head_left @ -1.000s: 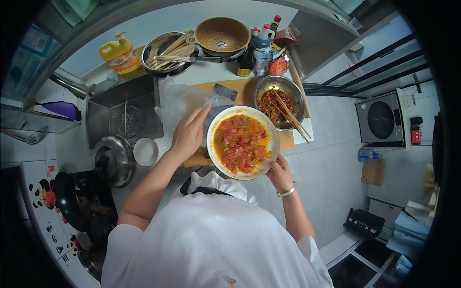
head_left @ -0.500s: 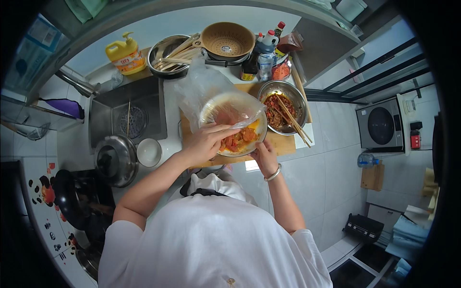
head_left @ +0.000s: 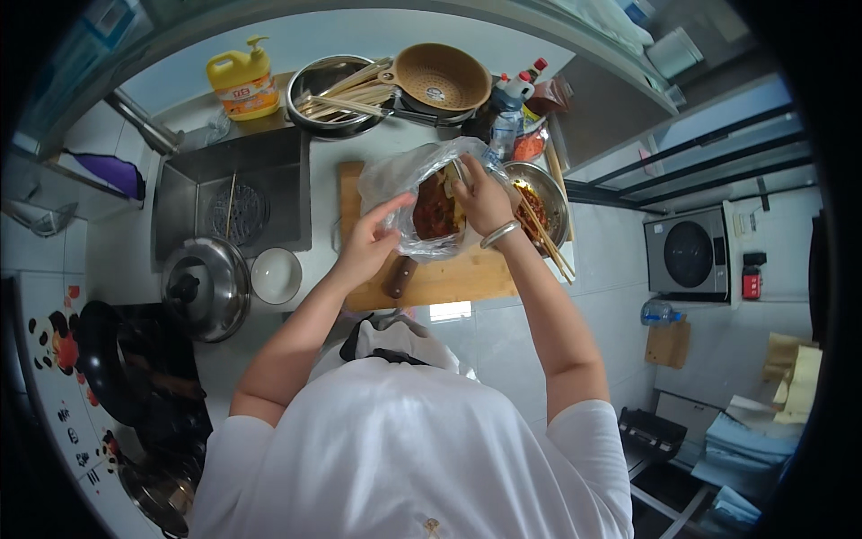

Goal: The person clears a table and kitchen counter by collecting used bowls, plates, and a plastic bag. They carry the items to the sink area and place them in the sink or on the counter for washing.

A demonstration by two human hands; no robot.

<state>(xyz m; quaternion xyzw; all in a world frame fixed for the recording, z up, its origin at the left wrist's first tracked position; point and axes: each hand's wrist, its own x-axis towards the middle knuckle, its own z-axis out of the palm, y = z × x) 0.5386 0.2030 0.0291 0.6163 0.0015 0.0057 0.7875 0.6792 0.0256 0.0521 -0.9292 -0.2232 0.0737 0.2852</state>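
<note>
A clear plastic bag surrounds a dish of reddish, sauce-covered food above the wooden cutting board. My left hand holds the bag's near left edge, its index finger stretched along the film and its thumb apart. At the bag's right side my right hand, with a bangle at the wrist, is closed on the rim of the opening. Most of the dish is hidden by film and fingers. Just below the bag, a brown knife handle lies on the board.
To the right stands a steel bowl of red sauce with chopsticks across it. Bottles, a brown strainer and a bowl of wooden utensils line the back. A sink, pot lid and white bowl are left.
The bag has been drawn over the dish, which was partly uncovered. My right hand has left the dish's near rim and moved up to the bag's far right edge. The view has shifted slightly.
</note>
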